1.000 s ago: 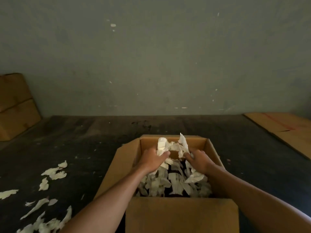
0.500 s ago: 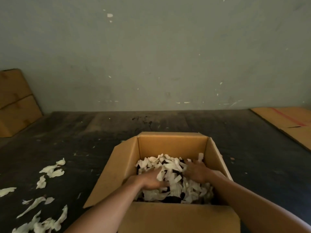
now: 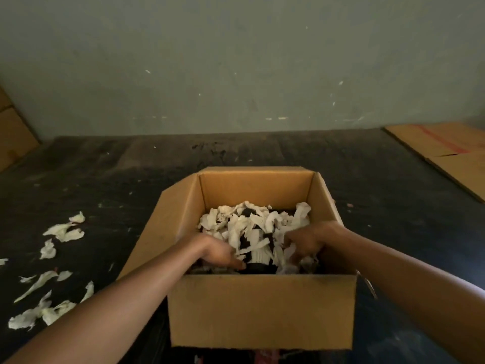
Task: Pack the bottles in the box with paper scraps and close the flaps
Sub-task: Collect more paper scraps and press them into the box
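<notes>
At frame centre, the open brown cardboard box held torn white paper scraps over dark bottles; left hand and right hand dug in, fingers curled among scraps.

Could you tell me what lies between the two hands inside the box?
In the head view, paper scraps and dark bottle tops lie between the left hand and right hand.

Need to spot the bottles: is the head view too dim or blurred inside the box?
Head view: dim overall; white paper scraps stand out, but dark gaps between them are unreadable; both hands, left and right, look slightly motion-blurred; brown cardboard box edges bow from the wide-angle lens.
</notes>
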{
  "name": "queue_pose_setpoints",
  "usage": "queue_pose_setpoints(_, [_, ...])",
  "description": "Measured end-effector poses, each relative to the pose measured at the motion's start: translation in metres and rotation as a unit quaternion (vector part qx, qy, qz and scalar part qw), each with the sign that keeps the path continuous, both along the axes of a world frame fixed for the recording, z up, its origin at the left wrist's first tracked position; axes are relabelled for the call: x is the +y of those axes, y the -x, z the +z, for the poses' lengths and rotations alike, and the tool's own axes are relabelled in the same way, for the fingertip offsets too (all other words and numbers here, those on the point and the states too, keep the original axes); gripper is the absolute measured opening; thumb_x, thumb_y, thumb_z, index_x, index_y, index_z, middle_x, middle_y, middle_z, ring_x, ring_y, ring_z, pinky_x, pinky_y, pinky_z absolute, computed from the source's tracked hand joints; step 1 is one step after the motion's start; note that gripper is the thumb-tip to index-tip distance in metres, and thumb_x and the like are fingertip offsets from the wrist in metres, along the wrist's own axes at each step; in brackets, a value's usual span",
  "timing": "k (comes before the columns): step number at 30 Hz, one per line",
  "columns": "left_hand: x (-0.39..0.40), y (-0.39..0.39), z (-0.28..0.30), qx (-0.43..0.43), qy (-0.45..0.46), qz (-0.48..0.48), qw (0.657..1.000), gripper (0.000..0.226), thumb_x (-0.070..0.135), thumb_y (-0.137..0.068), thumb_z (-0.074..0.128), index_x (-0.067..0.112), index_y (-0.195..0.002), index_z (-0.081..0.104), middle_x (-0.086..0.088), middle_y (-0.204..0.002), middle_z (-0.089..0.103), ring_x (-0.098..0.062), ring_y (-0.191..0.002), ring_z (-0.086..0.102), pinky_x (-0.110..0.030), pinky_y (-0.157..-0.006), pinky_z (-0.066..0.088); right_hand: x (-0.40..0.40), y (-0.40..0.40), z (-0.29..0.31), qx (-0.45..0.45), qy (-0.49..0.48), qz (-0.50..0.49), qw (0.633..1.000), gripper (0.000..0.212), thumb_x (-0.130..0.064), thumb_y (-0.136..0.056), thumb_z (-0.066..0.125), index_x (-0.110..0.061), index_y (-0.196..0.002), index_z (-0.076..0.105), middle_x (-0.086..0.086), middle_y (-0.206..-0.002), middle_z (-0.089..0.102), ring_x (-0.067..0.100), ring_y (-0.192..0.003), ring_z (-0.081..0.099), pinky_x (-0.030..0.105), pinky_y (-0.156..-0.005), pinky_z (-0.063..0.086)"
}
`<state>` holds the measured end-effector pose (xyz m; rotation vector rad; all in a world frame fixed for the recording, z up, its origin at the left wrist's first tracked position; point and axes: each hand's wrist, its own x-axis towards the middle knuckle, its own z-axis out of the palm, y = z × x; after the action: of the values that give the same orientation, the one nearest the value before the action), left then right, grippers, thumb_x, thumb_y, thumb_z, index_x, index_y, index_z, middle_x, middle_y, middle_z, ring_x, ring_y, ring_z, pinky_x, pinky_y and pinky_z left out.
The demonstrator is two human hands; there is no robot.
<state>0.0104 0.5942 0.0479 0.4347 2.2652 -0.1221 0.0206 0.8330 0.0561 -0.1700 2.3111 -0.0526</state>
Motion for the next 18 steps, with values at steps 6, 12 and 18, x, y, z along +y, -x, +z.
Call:
queue_pose_setpoints(6, [-0.007,-0.006,-0.045,0.026,0.074,0.088,0.993,0.1,0.083,-0.082,0.031,0.022,-0.158,0.015,-0.003,-0.166,0.013,-0.026,-0.152,0.016,-0.04,-0.12,0.023,-0.013,-0.01,-0.037,-0.044,-0.086,0.13,0.987,0.046,-0.038,-0.098,0.051,-0.026,-0.142,0.047,0.005,-0.136,0.056,0.024,-0.119,0.056,0.041,-0.099,0.045])
queue_pose_setpoints(12, [0.003,0.019,0.0,0.053,-0.073,0.065,0.994,0.049,0.048,-0.102,0.037,0.019,-0.14,0.051,-0.008,-0.142,0.054,-0.024,-0.124,0.054,-0.043,-0.104,0.044,-0.001,0.04,0.012,-0.023,0.091,-0.141,0.986,0.027,-0.034,-0.1,0.047,-0.023,-0.124,0.054,0.012,-0.118,0.062,0.027,-0.092,0.069,0.044,-0.08,0.061])
queue_pose_setpoints(18, [0.03,0.058,-0.028,0.158,-0.107,0.155,0.969,0.067,0.067,-0.094,0.013,0.044,-0.155,0.003,-0.001,-0.167,0.002,-0.037,-0.151,0.007,-0.06,-0.117,0.015,-0.024,0.07,-0.046,0.173,-0.035,0.042,0.983,0.05,-0.035,-0.103,0.028,-0.031,-0.153,0.018,-0.002,-0.164,-0.004,0.048,-0.146,-0.005,0.075,-0.109,0.011])
